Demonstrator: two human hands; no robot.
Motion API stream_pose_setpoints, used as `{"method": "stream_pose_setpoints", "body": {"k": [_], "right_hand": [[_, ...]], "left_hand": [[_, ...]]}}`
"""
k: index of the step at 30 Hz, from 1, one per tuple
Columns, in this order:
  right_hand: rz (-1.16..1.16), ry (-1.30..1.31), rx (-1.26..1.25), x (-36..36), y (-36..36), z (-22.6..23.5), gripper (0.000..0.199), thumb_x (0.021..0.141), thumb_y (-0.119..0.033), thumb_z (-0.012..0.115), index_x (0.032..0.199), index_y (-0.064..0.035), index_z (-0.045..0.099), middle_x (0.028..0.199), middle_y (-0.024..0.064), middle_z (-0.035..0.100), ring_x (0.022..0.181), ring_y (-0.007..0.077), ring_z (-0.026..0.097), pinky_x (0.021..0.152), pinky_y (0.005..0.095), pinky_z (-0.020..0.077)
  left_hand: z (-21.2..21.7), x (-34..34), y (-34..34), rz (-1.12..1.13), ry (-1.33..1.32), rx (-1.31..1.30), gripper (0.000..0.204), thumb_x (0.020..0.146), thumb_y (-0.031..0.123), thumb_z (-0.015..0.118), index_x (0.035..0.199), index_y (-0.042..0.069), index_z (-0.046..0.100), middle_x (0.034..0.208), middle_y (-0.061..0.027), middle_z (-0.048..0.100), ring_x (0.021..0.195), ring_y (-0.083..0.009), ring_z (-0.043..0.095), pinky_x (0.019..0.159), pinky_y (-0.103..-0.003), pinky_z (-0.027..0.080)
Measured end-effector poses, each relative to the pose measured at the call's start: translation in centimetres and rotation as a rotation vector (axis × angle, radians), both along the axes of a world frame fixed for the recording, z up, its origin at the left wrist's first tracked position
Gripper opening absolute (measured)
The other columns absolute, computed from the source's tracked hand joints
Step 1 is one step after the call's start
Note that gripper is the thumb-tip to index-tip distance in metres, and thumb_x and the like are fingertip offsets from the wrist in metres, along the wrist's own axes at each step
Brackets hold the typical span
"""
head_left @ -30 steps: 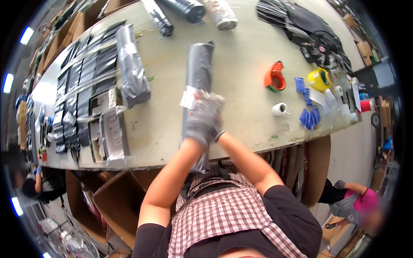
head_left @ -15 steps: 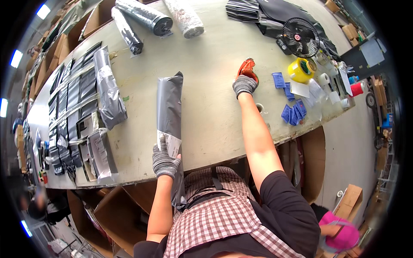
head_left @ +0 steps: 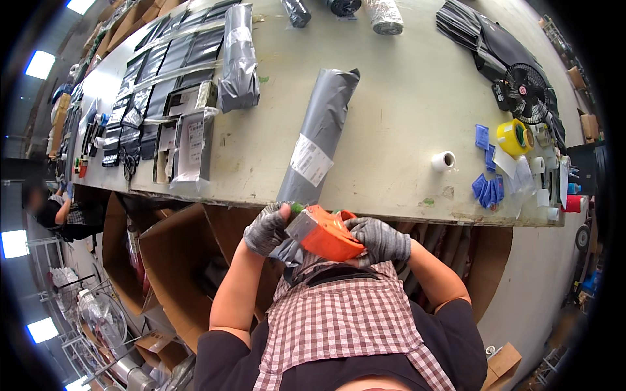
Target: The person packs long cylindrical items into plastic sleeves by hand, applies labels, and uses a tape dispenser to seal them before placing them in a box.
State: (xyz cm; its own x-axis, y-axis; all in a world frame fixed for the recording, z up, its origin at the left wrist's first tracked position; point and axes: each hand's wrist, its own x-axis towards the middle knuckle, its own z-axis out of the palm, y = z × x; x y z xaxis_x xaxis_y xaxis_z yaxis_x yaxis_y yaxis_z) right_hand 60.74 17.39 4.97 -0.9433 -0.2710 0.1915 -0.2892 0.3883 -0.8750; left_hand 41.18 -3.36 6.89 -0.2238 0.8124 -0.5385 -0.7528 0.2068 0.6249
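Observation:
My right hand [head_left: 381, 241], in a grey knitted glove, is wrapped round an orange tape dispenser [head_left: 326, 234] close to my apron. At the dispenser's left end my gloved left hand [head_left: 266, 229] is closed, its thumb by a bit of green tape [head_left: 296, 207]. The fingertips are partly hidden. Just beyond both hands a long grey plastic-wrapped package [head_left: 324, 117] with a white label [head_left: 311, 160] lies slanted on the table, its near end reaching over the edge toward me. The dispenser covers part of that end.
On the table [head_left: 391, 98], a white roll [head_left: 443, 161], blue packets [head_left: 488, 190], a yellow tape roll [head_left: 512, 138] and a black fan [head_left: 525, 93] are at right. Wrapped packages [head_left: 239, 58] and grey trays [head_left: 193, 146] lie left. Cardboard boxes [head_left: 176, 267] stand below the edge.
My right hand has brought the orange dispenser from the table's right to my front. My left hand has left the label and moved to the dispenser. The package now slants; the view has shifted.

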Motion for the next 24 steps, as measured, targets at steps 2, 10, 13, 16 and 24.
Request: {"method": "stream_pose_setpoints", "body": {"k": [2, 10, 13, 16, 24], "right_hand": [[-0.001, -0.099, -0.041, 0.8, -2.0, -0.2, 0.037, 0.073, -0.031, 0.073, 0.097, -0.0044, 0.065, 0.09, 0.0125, 0.064, 0.092, 0.03, 0.06, 0.083, 0.038, 0.0483], [-0.449, -0.799, -0.08, 6.5, -3.5, -5.6, 0.053, 0.078, -0.05, 0.066, 0.087, 0.0016, 0.069, 0.06, 0.0125, 0.061, 0.056, 0.013, 0.058, 0.057, 0.0314, 0.0474], [-0.458, -0.745, -0.087, 3.7, -5.7, -8.3, 0.059, 0.074, -0.056, 0.067, 0.078, 0.0023, 0.067, 0.055, 0.0194, 0.054, 0.047, 0.0176, 0.054, 0.052, 0.0353, 0.0446], [-0.485, -0.693, 0.307, 3.9, -5.6, -6.6, 0.062, 0.076, -0.061, 0.058, 0.08, -0.0001, 0.069, 0.058, 0.0198, 0.058, 0.056, 0.0321, 0.061, 0.057, 0.0396, 0.0483], [-0.597, -0.564, 0.131, -1.4, -8.7, 2.6, 0.053, 0.078, -0.052, 0.062, 0.079, 0.0008, 0.069, 0.055, 0.0195, 0.058, 0.049, 0.0286, 0.06, 0.051, 0.0366, 0.0478]], "left_hand": [[-3.0, 0.5, -2.2, 0.094, 0.246, -0.17, 0.034, 0.082, 0.028, 0.071, 0.099, -0.001, 0.065, 0.084, -0.0038, 0.066, 0.074, -0.0117, 0.059, 0.067, -0.026, 0.048], [-16.5, -5.8, -12.1, 0.184, 0.658, -0.814, 0.016, 0.086, 0.015, 0.062, 0.081, 0.001, 0.066, 0.068, -0.0023, 0.062, 0.055, -0.0131, 0.055, 0.052, -0.028, 0.047], [-19.9, -2.1, -7.2, -0.534, 0.771, -0.873, 0.032, 0.084, 0.027, 0.066, 0.097, -0.002, 0.063, 0.089, -0.0158, 0.063, 0.078, -0.0257, 0.059, 0.068, -0.034, 0.049], [-14.2, -1.8, -6.4, -0.62, 1.15, -0.852, 0.068, 0.075, 0.044, 0.069, 0.12, -0.004, 0.053, 0.118, -0.03, 0.056, 0.114, -0.0355, 0.054, 0.087, -0.038, 0.049], [-12.9, -0.5, -9.8, -0.395, 0.26, -0.349, 0.072, 0.08, 0.054, 0.062, 0.126, 0.001, 0.046, 0.119, -0.0107, 0.055, 0.103, -0.0211, 0.056, 0.09, -0.034, 0.047]]}}
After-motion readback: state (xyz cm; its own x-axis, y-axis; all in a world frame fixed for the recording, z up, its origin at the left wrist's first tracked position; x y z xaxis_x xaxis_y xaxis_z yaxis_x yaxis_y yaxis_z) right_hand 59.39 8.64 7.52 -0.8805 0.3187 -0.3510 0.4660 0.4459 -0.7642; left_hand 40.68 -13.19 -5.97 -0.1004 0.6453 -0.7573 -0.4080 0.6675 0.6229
